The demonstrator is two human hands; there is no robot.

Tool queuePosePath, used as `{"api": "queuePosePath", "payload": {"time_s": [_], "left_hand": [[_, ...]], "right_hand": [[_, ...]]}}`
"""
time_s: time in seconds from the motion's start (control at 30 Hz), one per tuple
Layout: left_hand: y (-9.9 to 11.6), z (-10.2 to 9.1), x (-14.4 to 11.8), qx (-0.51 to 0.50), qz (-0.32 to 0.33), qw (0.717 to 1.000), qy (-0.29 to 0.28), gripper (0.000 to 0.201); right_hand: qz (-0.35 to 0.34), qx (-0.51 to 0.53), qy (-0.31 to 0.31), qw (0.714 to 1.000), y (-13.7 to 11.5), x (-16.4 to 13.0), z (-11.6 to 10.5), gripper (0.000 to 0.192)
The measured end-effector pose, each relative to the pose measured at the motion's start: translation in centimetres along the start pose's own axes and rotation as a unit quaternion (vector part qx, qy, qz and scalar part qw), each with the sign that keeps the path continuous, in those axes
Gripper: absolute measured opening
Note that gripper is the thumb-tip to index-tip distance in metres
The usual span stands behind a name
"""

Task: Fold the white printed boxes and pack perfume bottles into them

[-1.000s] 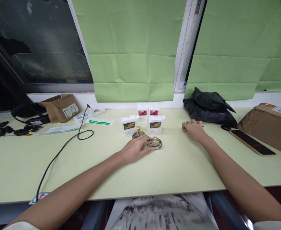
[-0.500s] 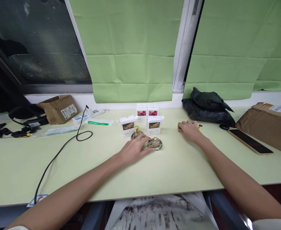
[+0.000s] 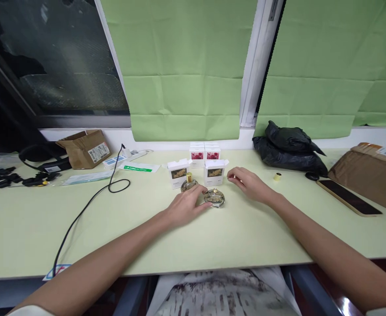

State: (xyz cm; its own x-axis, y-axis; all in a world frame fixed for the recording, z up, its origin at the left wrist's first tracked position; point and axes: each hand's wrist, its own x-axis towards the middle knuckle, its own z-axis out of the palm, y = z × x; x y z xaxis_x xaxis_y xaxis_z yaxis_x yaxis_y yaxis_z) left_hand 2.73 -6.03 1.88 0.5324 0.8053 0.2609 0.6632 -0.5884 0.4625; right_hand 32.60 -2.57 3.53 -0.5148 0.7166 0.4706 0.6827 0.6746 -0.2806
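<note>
The left hand (image 3: 185, 205) lies palm down, fingers spread loosely against a round glass bottle (image 3: 214, 198), while the right hand (image 3: 248, 185) hovers nearby, fingers curled, holding nothing

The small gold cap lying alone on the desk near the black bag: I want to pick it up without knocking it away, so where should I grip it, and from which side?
Pinch the gold cap across its round sides with thumb and forefinger, coming straight down from above. It looks like a short cylinder standing on the desk with bare surface all round. The right hand is nearest, hovering to its left.
</note>
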Motion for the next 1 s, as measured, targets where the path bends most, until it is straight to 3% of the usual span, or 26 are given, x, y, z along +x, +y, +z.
{"api": "queuePosePath", "payload": {"time_s": [0.17,0.37,0.8,1.0], "left_hand": [[0.3,0.3,0.3,-0.005,-0.015,1.0,0.003,0.037],[0.3,0.6,0.6,-0.003,-0.019,1.0,0.015,0.034],[0.0,0.5,0.5,-0.013,-0.016,1.0,0.003,0.035],[-0.2,0.6,0.5,-0.016,-0.007,1.0,0.008,0.034]], "right_hand": [[-0.04,0.061,0.076,0.994,-3.6,1.5,-0.4,0.023],[-0.035,0.108,0.193,0.975,-5.1,1.0,2.3,0.023],[-0.026,0.103,0.139,0.985,-6.0,-0.5,3.5,0.017],[-0.058,0.091,0.131,0.985,-5.9,-0.3,3.8,0.013]]}}
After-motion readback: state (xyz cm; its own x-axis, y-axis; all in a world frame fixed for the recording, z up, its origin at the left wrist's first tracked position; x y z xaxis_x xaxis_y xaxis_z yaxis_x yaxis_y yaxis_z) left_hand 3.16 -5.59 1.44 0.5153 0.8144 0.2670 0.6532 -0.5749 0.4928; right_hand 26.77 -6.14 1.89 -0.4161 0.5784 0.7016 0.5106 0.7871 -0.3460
